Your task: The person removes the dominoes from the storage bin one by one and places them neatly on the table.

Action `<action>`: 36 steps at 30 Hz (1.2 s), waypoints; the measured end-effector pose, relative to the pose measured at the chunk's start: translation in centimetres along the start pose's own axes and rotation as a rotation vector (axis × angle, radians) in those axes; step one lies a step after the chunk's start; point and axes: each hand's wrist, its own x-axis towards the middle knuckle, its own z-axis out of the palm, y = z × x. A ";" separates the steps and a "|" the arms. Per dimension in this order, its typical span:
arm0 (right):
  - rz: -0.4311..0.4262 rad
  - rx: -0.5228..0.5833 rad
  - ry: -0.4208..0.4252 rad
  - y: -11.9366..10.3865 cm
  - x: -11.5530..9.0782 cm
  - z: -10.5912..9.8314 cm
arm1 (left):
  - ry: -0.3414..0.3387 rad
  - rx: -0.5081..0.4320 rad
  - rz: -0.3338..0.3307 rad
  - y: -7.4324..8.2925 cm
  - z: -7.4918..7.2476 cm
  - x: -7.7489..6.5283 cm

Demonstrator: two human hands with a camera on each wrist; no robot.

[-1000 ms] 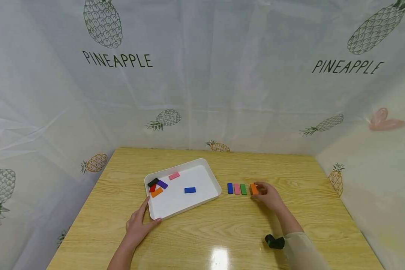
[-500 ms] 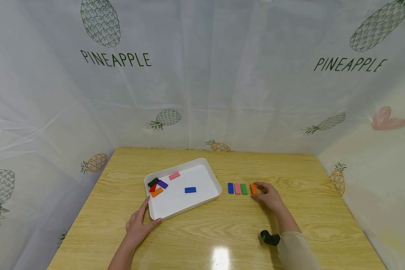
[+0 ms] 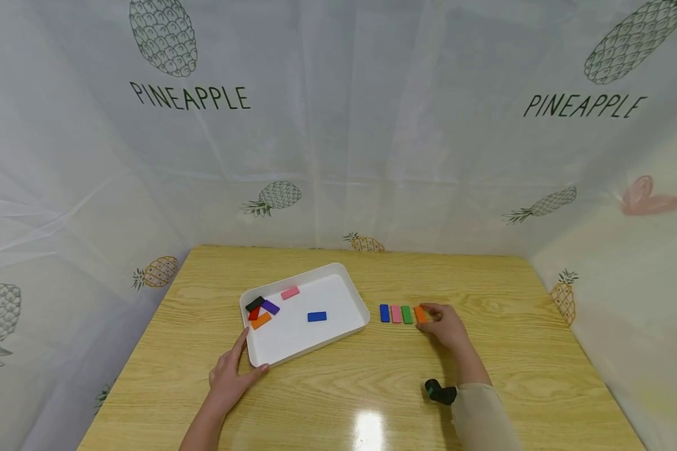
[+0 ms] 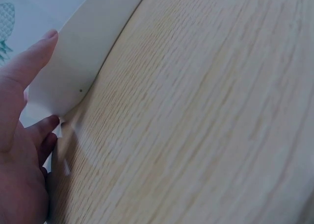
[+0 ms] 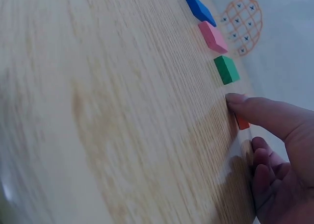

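Observation:
My right hand [image 3: 447, 327] pinches an orange block [image 3: 420, 314] between thumb and fingers, at the right end of a row on the table. Left of it lie a green block [image 3: 407, 314], a pink block [image 3: 396, 314] and a blue block [image 3: 384, 313], side by side. In the right wrist view the thumb covers part of the orange block [image 5: 242, 122]. My left hand [image 3: 228, 373] rests at the near left corner of a white tray [image 3: 338, 294], its thumb on the front side and forefinger along the left side. The tray wall [image 4: 91, 42] shows beside that thumb in the left wrist view.
Inside the tray are a blue block [image 3: 317, 317], a pink block [image 3: 290, 292] and a cluster of black [image 3: 255, 304], red [image 3: 254, 314], purple [image 3: 270, 307] and orange [image 3: 261, 321] blocks. A dark device [image 3: 441, 393] sits at the right sleeve. A pineapple-print sheet [image 3: 327, 138] hangs behind the table.
My right hand has slid the orange block left, narrowing the gap to the green block. The right forearm and the dark device have shifted left too. My left hand and the tray have stayed put.

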 end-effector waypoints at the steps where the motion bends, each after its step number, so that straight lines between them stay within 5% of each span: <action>1: 0.003 -0.001 0.000 -0.1 0.0 0.0 | 0.001 -0.001 0.002 0.0 0.0 0.0; 36: -0.013 0.067 -0.042 0.2 0.0 -0.3 | -0.004 -0.005 -0.001 0.0 0.0 0.0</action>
